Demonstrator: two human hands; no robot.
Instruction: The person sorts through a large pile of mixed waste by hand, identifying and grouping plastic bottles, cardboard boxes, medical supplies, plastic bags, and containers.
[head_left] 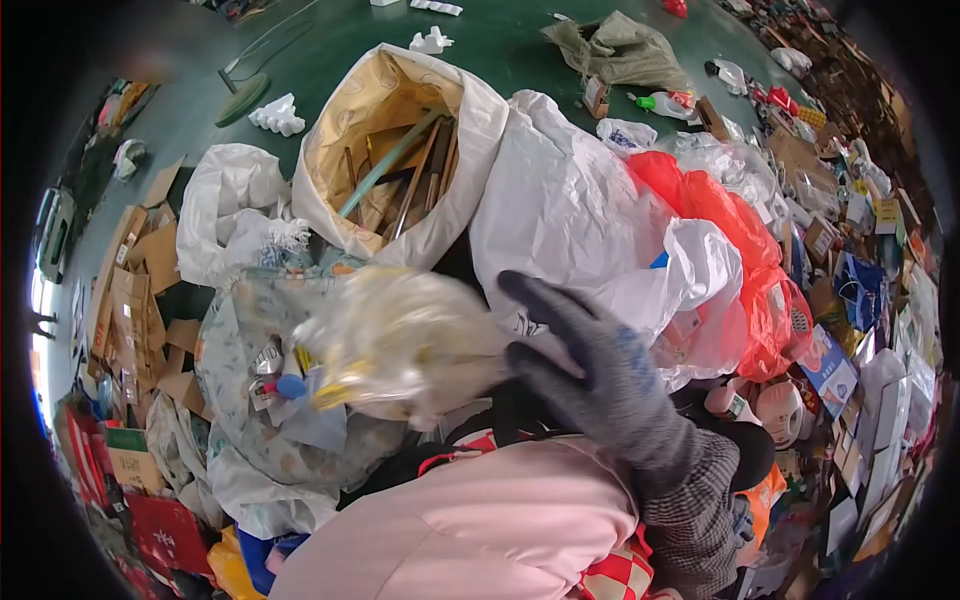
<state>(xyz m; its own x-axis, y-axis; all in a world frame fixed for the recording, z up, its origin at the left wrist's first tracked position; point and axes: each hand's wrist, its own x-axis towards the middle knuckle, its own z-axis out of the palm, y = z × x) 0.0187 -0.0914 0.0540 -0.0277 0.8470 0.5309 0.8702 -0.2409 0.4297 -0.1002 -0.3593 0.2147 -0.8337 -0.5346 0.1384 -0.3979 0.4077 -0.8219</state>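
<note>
My right hand (pixel 600 375), in a grey knitted glove with dark fingertips, reaches in from the lower right. Its fingers are spread and point left. Just beyond the fingertips, a bundle of clear plastic film (pixel 410 335) with yellow parts is smeared by motion. The bundle overlaps an open patterned bag (pixel 235 350), in which a blue cap (pixel 291 387) and small silvery scraps show. A white plastic bag (pixel 560 190) lies behind the hand. My left hand does not show.
An open white woven sack (pixel 475 110) holding long sticks stands ahead. Red plastic bags (pixel 715 205) lie to its right. Flattened cardboard (pixel 135 320) is piled at left, and mixed refuse (pixel 840 200) covers the right side. A grey-green sack (pixel 630 55) lies farther back.
</note>
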